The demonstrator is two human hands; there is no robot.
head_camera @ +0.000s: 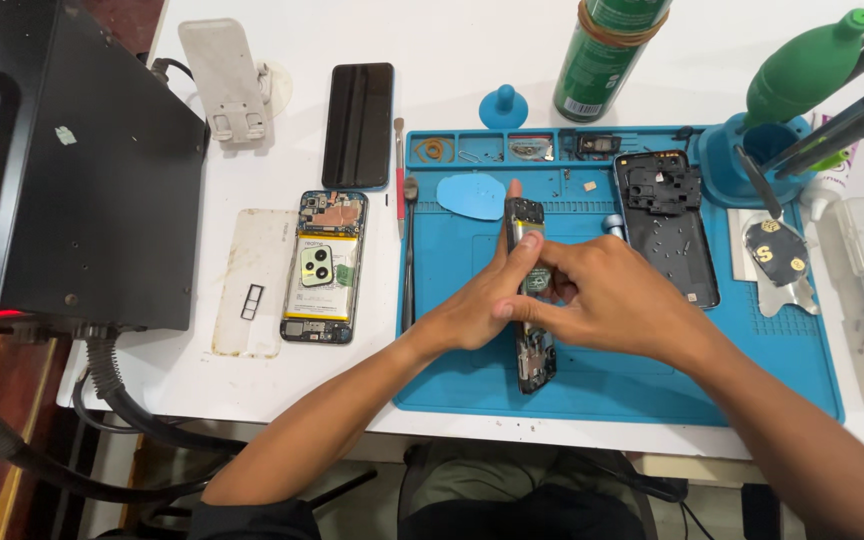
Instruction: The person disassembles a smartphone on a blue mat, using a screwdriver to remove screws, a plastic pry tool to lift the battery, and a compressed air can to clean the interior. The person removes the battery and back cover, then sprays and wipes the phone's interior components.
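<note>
An opened phone (530,290) stands on its long edge over the blue work mat (652,380), its bare circuit side showing. My left hand (477,300) grips it from the left, thumb pressed on its upper part. From the right, my right hand (602,295) closes on the phone's middle with its fingertips. What the fingertips pinch is hidden.
A second opened phone (322,265) with a battery lies left of the mat, beside a clear case (250,282) and a black phone (358,122). On the mat: a black frame (667,225), a blue pick (472,196). A black box (62,160) fills the left; a green can (607,55) and tool holder (752,150) stand behind.
</note>
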